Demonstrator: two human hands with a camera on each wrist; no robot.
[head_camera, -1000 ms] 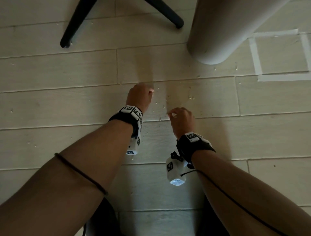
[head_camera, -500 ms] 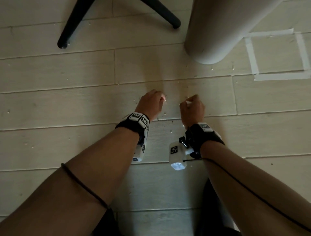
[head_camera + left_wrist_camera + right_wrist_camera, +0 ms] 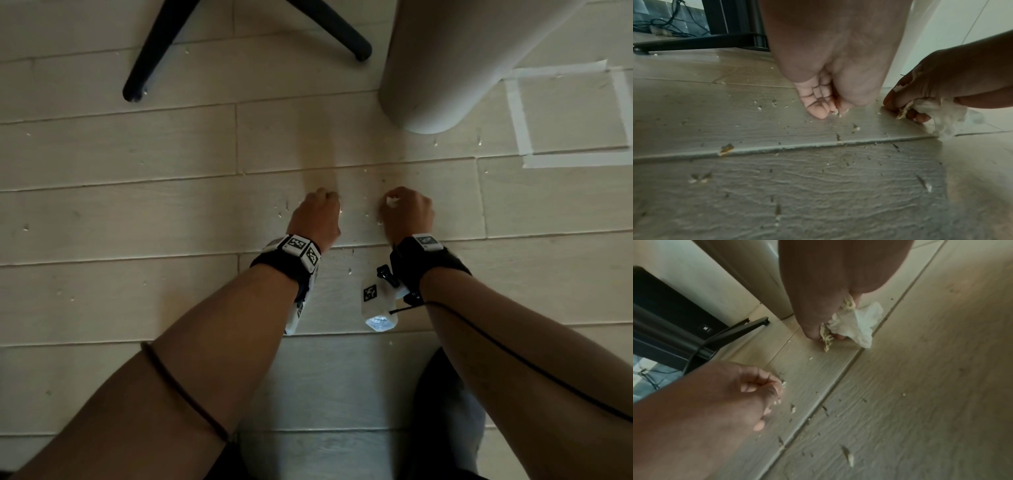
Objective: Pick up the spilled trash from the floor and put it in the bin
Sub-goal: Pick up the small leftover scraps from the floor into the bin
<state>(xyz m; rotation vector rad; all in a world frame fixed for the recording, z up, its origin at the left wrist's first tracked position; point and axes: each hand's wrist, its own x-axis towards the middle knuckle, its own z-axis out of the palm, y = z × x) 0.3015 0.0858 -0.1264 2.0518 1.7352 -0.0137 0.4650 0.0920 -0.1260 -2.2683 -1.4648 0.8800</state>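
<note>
Small pale crumbs (image 3: 349, 270) lie scattered over the light plank floor (image 3: 137, 212). My left hand (image 3: 329, 198) is down on the floor, fingers curled, pinching a few crumbs (image 3: 836, 112) at its fingertips. Close to its right, my right hand (image 3: 394, 202) grips a crumpled white tissue (image 3: 857, 324) together with a clump of noodle-like scraps (image 3: 827, 339), its fingertips touching the floor. The grey round bin (image 3: 462, 68) stands just beyond the right hand. More crumbs (image 3: 726, 148) sit along the plank seam behind the hands.
Black chair legs (image 3: 154, 51) spread across the floor at the upper left. A square of white tape (image 3: 565, 113) marks the floor to the right of the bin. My knees (image 3: 448, 404) are at the bottom edge. A black stand foot (image 3: 694, 42) and cables lie farther left.
My right hand has moved forward and rightwards, so it now sits level with the left hand. The left hand has shifted a little to the right along the floor.
</note>
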